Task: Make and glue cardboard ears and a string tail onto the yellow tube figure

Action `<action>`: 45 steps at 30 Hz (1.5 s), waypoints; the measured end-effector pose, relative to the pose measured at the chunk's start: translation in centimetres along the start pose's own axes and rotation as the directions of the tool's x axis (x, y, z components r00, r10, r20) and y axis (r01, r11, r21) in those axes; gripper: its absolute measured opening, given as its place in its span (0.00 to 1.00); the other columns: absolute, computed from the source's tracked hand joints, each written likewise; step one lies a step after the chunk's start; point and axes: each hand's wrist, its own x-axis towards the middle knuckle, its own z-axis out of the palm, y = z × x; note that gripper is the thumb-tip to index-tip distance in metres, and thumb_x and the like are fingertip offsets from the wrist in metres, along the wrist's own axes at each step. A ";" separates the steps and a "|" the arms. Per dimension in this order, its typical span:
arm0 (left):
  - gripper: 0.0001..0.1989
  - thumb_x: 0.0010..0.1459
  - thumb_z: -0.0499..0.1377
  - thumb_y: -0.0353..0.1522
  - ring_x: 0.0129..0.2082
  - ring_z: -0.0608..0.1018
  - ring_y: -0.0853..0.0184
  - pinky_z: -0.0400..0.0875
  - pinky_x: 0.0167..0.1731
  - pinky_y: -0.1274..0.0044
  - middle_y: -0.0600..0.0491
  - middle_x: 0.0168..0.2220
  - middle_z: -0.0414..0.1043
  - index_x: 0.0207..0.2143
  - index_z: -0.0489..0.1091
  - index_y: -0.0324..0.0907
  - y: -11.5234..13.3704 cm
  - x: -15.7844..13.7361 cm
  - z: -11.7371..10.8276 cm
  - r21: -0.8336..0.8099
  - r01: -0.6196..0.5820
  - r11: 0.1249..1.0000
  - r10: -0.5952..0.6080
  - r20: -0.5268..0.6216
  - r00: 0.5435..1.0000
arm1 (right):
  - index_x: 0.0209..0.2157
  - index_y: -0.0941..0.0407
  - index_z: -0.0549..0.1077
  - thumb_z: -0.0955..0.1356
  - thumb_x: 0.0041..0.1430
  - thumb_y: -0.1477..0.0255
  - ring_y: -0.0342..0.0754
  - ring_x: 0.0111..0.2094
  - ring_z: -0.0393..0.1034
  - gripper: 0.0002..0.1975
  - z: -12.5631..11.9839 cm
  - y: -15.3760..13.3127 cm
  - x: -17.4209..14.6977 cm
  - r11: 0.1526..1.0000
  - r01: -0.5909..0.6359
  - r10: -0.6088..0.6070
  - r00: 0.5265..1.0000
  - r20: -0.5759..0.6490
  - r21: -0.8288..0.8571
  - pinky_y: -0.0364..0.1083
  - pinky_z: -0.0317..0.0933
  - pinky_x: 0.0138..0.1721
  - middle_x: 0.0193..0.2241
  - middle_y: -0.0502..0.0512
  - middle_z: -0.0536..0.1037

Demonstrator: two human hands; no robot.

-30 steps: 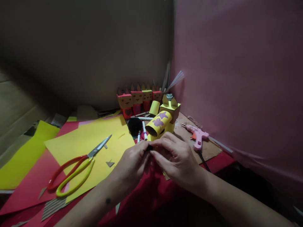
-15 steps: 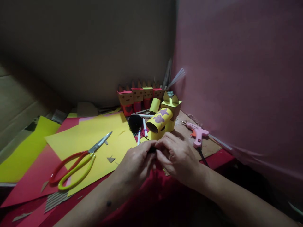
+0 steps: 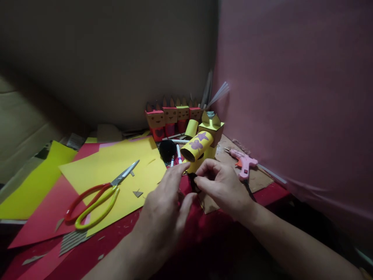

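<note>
My right hand (image 3: 223, 186) pinches a small dark tuft that looks like black yarn (image 3: 192, 179) between thumb and fingertips. Just left of it, my left hand (image 3: 166, 206) is open, thumb and fingers apart, holding nothing. Behind the hands lies a yellow paper tube (image 3: 198, 146) with purple shapes drawn on it. It leans against a cardboard box figure (image 3: 211, 130) with a yellow top and pointed ears. A black ball (image 3: 168, 151), seemingly yarn, rests to the left of the tube. Beneath my right hand is a cardboard piece (image 3: 208, 204).
Red-and-yellow-handled scissors (image 3: 112, 184) lie on yellow paper sheets (image 3: 96, 167) at the left. A pink glue gun (image 3: 244, 163) rests on cardboard at the right. Several eared box figures (image 3: 155, 118) stand against the back wall, near white markers (image 3: 178, 153) and clear glue sticks (image 3: 220, 93).
My left hand has let go and drawn back to the left, its fingers spreading. My right hand keeps the dark tuft, which now shows between the hands.
</note>
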 end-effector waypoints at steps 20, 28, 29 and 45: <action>0.17 0.61 0.46 0.21 0.37 0.80 0.66 0.74 0.31 0.82 0.39 0.42 0.76 0.50 0.67 0.31 -1.9 -0.9 1.4 0.331 -0.344 0.878 0.366 -0.004 0.931 | 0.20 0.57 0.69 0.69 0.43 0.78 0.36 0.14 0.56 0.04 -0.2 0.5 0.5 0.827 -0.337 0.250 0.937 0.243 0.450 0.37 0.48 0.16 0.13 0.43 0.67; 0.10 0.63 0.53 0.30 0.24 0.76 0.73 0.70 0.29 0.82 0.55 0.28 0.76 0.40 0.75 0.42 -2.2 3.4 -1.6 0.340 -0.078 0.937 0.142 -0.166 0.976 | 0.26 0.58 0.71 0.69 0.47 0.77 0.36 0.17 0.59 0.02 -1.0 1.4 1.9 0.802 -0.162 0.183 0.983 0.022 0.575 0.36 0.50 0.17 0.17 0.44 0.69; 0.09 0.62 0.55 0.32 0.23 0.75 0.73 0.70 0.29 0.81 0.56 0.25 0.75 0.39 0.75 0.43 -2.4 3.9 -1.6 0.309 -0.043 0.950 0.107 -0.195 0.975 | 0.26 0.58 0.70 0.69 0.47 0.77 0.36 0.16 0.59 0.03 -0.8 1.5 1.7 0.737 -0.247 0.253 0.964 0.082 0.630 0.37 0.50 0.16 0.17 0.44 0.70; 0.02 0.58 0.59 0.30 0.18 0.74 0.77 0.66 0.19 0.86 0.62 0.23 0.73 0.34 0.72 0.44 -2.7 6.2 -0.5 0.098 0.051 0.994 -0.036 -0.147 0.989 | 0.28 0.57 0.66 0.70 0.50 0.77 0.36 0.12 0.60 0.07 6.3 2.0 0.7 -0.145 -0.393 0.217 0.883 0.417 0.908 0.35 0.47 0.10 0.19 0.48 0.76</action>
